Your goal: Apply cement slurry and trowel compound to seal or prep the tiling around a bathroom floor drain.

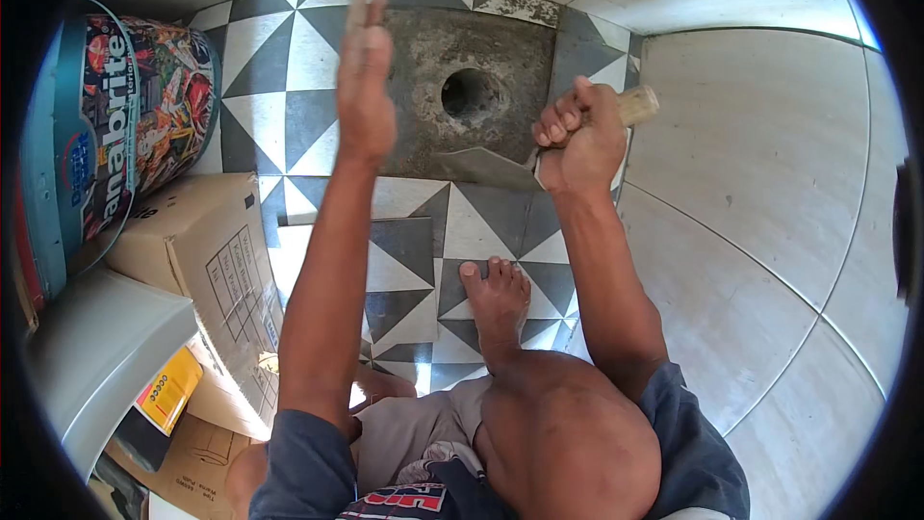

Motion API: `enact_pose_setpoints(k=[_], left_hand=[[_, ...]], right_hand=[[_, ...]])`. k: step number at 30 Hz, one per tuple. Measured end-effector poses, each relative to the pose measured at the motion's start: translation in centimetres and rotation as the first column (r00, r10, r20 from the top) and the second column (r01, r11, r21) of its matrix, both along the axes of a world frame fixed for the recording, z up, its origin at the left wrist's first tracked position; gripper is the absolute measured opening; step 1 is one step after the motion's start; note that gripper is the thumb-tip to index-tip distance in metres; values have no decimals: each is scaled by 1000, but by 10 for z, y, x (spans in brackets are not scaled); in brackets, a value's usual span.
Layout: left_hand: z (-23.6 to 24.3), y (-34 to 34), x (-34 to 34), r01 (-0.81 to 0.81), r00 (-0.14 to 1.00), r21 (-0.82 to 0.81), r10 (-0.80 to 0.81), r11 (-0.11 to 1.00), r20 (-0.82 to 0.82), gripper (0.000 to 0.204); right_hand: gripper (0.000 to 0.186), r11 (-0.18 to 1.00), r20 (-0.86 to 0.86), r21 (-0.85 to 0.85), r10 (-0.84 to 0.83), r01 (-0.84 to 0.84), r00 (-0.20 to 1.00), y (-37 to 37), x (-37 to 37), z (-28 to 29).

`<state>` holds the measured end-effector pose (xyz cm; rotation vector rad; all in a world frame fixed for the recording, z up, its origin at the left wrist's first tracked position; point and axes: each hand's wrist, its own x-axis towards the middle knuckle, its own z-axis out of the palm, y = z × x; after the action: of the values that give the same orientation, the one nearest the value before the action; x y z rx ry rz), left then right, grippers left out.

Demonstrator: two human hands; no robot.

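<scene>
My right hand [589, 135] is closed around the wooden handle of a trowel [489, 167]. The trowel's grey pointed blade reaches left, over the near edge of a rough bare patch of floor [414, 58]. A round dark drain hole [466, 94] opens in that patch. To the left of the patch, my left hand [366, 87] is held edge-on with its fingers stretched out, slightly blurred, holding nothing. Black and white triangle-patterned tiles [258, 130] surround the patch, and a loose-looking tile [399, 279] lies nearer to me.
A big teal paint bucket [58, 135] lies on its side at the left. Beside it stand a cardboard box [217, 260] and a grey plastic piece [115, 337]. Pale tiled walls close in at the back and right [751, 135]. My bare foot [496, 299] rests on the tiles.
</scene>
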<state>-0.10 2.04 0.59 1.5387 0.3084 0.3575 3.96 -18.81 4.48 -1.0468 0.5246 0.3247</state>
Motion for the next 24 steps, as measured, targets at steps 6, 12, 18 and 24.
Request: enact_pose_setpoints(k=[6,12,18,24], left_hand=[[-3,24,-4,-37,999,79,39,996,-29,72],[-11,6,-3,-46,999,-39,45,998,-28,77],[-43,-81,-12,67,996,125,-59,990,-63,69],[-46,-62,-6,200,970,-105,-212,974,-118,69]], right_hand=[[28,1000,-36,23,-17,18,999,-1,3,-7],[25,1000,-82,2,-18,18,997,-8,10,-5],[25,999,-59,-13,-38,37,998,-27,11,-18],[31,1000,-49,-14,14,-15,999,-4,14,-6]])
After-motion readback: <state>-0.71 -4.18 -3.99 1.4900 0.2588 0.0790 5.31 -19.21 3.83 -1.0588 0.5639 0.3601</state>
